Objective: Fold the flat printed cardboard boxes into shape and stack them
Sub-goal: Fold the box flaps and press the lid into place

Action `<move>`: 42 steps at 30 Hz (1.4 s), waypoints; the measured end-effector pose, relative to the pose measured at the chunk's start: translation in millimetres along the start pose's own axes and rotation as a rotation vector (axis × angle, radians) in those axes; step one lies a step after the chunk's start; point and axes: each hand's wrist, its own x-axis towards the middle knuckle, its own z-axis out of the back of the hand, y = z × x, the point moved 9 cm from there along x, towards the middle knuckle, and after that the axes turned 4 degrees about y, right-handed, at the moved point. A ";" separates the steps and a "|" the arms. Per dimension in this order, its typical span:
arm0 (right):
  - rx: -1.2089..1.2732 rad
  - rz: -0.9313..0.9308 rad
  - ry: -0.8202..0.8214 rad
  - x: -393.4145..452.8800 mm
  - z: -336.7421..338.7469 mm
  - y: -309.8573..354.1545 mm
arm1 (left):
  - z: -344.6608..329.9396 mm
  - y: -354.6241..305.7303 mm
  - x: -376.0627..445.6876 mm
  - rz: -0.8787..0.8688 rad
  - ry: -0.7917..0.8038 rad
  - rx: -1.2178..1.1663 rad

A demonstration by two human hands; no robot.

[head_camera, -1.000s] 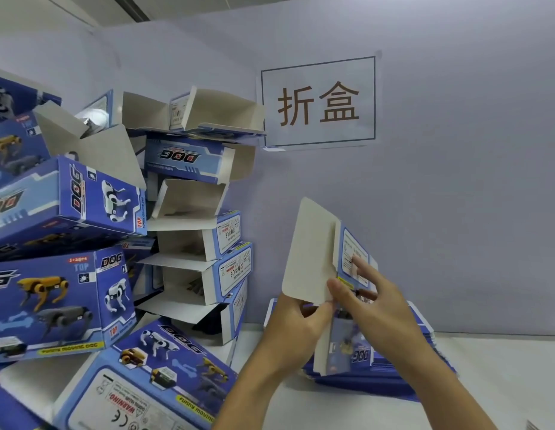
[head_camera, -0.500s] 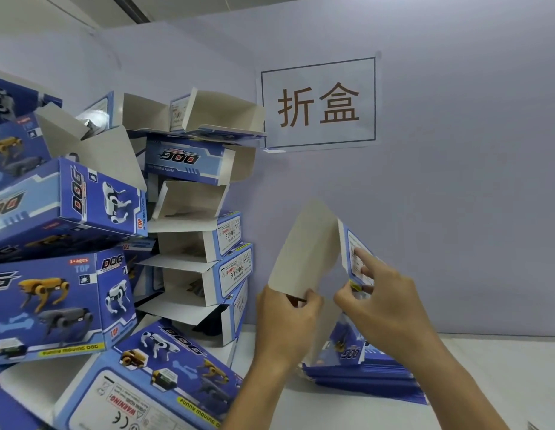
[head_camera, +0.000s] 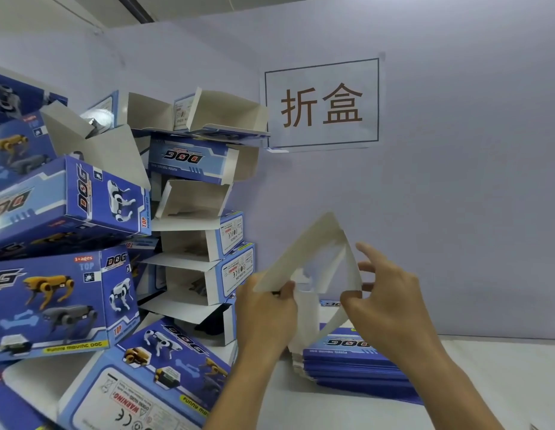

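A printed cardboard box (head_camera: 304,252) is held up in front of me, partly opened, its plain grey-white inside facing me. My left hand (head_camera: 265,318) pinches its lower left edge between thumb and fingers. My right hand (head_camera: 391,302) holds the right panel, thumb on the near side and fingers spread behind. Under my hands lies a pile of flat blue boxes (head_camera: 357,364) on the white table (head_camera: 487,383). To the left, folded blue boxes with robot-dog prints (head_camera: 68,200) are stacked high.
The stack of folded boxes (head_camera: 205,237) leans along the left wall, several with open flaps pointing toward me. One folded box (head_camera: 146,380) lies tilted at the near left. A sign with two characters (head_camera: 322,103) hangs on the back wall.
The box has gone from a flat upright sheet to a spread, open shape. My hands have moved apart and the top panel has tilted down to the left.
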 end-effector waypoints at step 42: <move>0.094 -0.153 0.405 0.0 -21.7 -31.1 | -27.6 -1.8 -5.0 0.115 0.430 -0.225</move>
